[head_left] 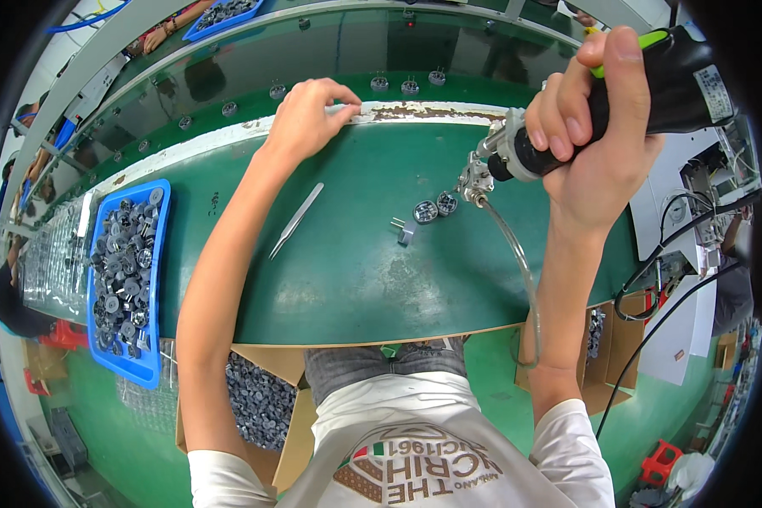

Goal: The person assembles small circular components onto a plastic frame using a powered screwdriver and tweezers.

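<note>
My right hand (pixel 597 140) is wrapped round a black electric screwdriver (pixel 660 85) with a green lever, raised over the right side of the table. Its metal head (pixel 476 176) points left and down, and a clear hose (pixel 512 233) hangs from it. Below the head lie two round dark plug parts (pixel 425 212) with open insides. A grey plug part (pixel 405 231) with two metal pins rests on its side near them. My left hand (pixel 311 114) is at the worn white strip (pixel 432 112), thumb and forefinger pressed together; anything between them is hidden.
Tweezers (pixel 297 220) lie on the green table (pixel 339 288). A blue tray (pixel 165 245) full of grey parts stands at the left. Beyond the strip, several pinned parts (pixel 379 83) stand along a green conveyor belt (pixel 339 63). Cardboard boxes (pixel 292 423) of parts are below the table edge.
</note>
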Action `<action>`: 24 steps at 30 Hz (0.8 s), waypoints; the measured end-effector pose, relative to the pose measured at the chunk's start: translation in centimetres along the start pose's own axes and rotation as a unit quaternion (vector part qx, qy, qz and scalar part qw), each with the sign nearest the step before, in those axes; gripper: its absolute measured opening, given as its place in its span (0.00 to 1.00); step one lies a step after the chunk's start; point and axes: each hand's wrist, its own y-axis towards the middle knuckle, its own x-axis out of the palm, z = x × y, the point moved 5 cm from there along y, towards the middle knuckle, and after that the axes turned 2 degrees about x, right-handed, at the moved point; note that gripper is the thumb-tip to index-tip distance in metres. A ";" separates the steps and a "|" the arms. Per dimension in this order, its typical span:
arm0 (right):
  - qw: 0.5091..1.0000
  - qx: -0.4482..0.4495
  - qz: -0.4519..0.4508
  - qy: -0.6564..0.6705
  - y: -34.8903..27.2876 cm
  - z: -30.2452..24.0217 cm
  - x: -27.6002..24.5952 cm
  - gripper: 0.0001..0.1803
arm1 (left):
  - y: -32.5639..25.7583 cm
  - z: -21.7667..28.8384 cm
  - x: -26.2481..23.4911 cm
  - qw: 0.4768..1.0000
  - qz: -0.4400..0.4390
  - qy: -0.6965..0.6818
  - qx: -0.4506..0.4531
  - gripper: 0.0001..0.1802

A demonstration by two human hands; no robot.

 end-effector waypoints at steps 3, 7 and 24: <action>0.999 0.004 0.030 -0.020 -0.1 0.0 -0.1 0.19 | 3.2 -2.1 2.9 0.998 0.039 0.047 0.031 0.10; 0.996 -0.010 0.042 -0.078 -0.1 -0.1 0.5 0.19 | 6.4 -2.0 6.0 0.996 0.033 0.077 -0.011 0.11; 0.998 0.056 -0.019 0.027 -0.9 1.1 1.0 0.17 | -7.9 9.1 2.6 0.980 -0.048 -0.131 0.144 0.10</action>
